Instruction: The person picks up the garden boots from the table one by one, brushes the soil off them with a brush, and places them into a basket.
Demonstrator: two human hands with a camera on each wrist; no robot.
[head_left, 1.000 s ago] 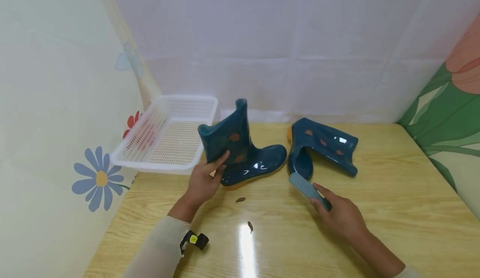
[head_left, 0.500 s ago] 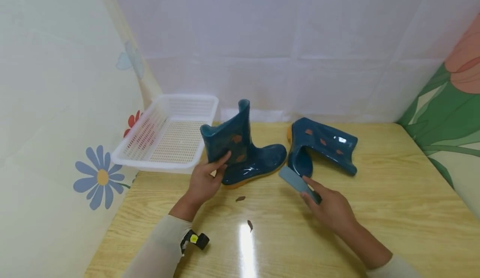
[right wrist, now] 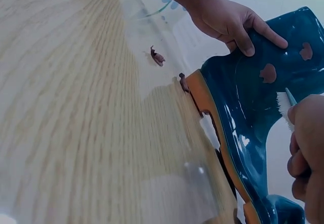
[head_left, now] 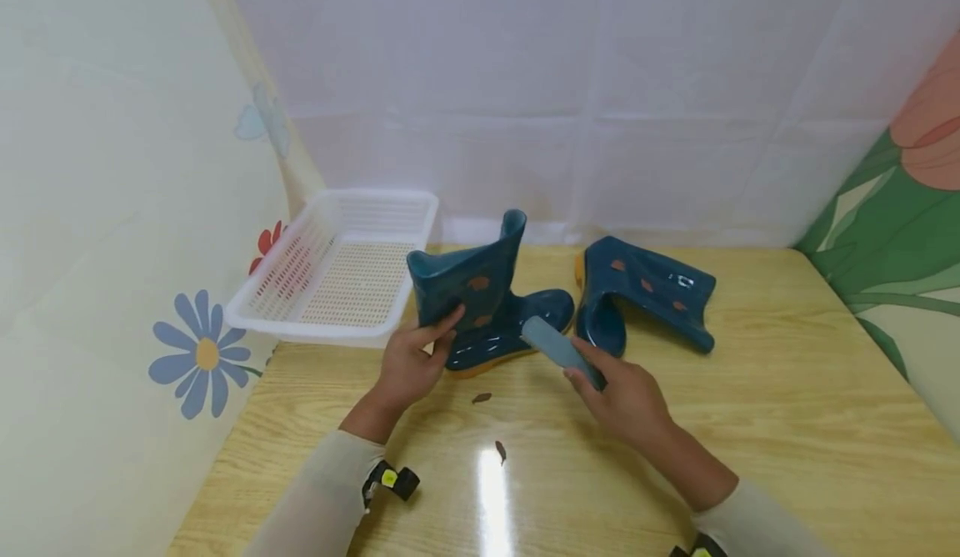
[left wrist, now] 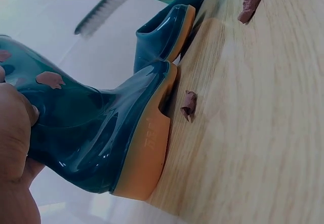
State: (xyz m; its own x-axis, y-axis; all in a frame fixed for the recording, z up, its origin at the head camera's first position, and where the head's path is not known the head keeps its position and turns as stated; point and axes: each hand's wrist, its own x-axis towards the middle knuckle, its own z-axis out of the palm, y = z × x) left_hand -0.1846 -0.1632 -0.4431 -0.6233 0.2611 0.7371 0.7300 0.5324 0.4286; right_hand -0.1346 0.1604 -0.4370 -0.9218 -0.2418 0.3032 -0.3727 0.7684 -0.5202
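Since a second ago, our right hand (head_left: 626, 394) has slid left with the brush (head_left: 558, 348), from near the lying boot (head_left: 645, 294) over to the standing boot (head_left: 480, 307). That boot has tipped back a bit too.

We go from big to small. Our table (head_left: 787, 424) is wood and shiny. At its back left sits a white basket (head_left: 337, 269). The standing boot is in the middle, just beside the basket, its heel down and its toe a little up. The other boot lies on its side to the right, close by but apart.

Our left hand (head_left: 408, 365) holds the tall top of the standing boot, thumb in front and fingers curled round. Our right hand is closed round the brush handle, and the bristles are at the boot's foot.

We think the boot is light, bendy rubber. It looks wet-shiny, so it may slip. The top edge is the best place to hold, as it folds in the hand.

Small brown bits (head_left: 482, 398) lie on the table near the sole (left wrist: 147, 153).
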